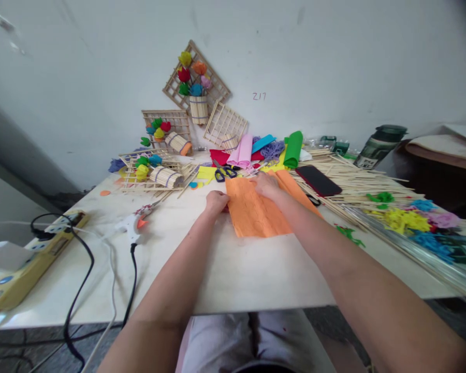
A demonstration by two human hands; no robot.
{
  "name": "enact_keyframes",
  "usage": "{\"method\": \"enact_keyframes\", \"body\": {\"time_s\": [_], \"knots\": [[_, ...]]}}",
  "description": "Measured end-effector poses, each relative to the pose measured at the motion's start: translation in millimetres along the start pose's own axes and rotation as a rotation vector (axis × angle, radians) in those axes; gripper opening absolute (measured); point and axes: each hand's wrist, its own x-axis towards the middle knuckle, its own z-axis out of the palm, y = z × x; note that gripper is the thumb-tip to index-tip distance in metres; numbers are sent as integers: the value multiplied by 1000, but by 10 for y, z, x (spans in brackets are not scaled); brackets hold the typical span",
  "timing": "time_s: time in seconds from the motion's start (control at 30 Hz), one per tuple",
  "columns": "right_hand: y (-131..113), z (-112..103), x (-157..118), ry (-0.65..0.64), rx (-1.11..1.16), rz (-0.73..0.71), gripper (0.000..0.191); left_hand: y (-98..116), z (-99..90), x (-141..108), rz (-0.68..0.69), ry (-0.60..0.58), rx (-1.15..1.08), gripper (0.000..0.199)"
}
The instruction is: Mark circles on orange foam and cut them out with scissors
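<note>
Tabletop (256, 285), outstretched hands (267, 185) at orange sheet (252, 212)

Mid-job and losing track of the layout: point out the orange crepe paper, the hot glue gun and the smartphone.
Orange crepe paper (254, 211): head view, on its wrinkled upper surface.
Hot glue gun (132, 227): head view, on its white handle.
Smartphone (319, 180): head view, on its dark screen.

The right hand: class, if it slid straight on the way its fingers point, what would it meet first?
Beyond the orange crepe paper under the right hand, probably the dark-handled scissors, ahead and to its left; exact depth is unclear.
</note>
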Motion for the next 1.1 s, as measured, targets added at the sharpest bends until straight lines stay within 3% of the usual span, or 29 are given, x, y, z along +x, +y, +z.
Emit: {"method": "enact_keyframes", "body": {"time_s": [0.17, 0.43, 0.63, 0.83, 1.1], "knots": [[-161, -46, -24, 8, -14, -78, 40, 15, -1, -15, -2, 3, -20, 11], [-268, -138, -88, 18, 82, -28, 45, 10, -16, -7, -9, -17, -71, 10], [-109, -126, -191, 194, 192, 69, 39, -4, -16, 14, -5, -15, -55, 10], [138, -24, -278, 290, 273, 138, 40, -37, -15, 45, 9, -18, -73, 12], [511, 135, -280, 493, 590, 229, 35, 3, -22, 6, 3, 1, -73, 11]]}}
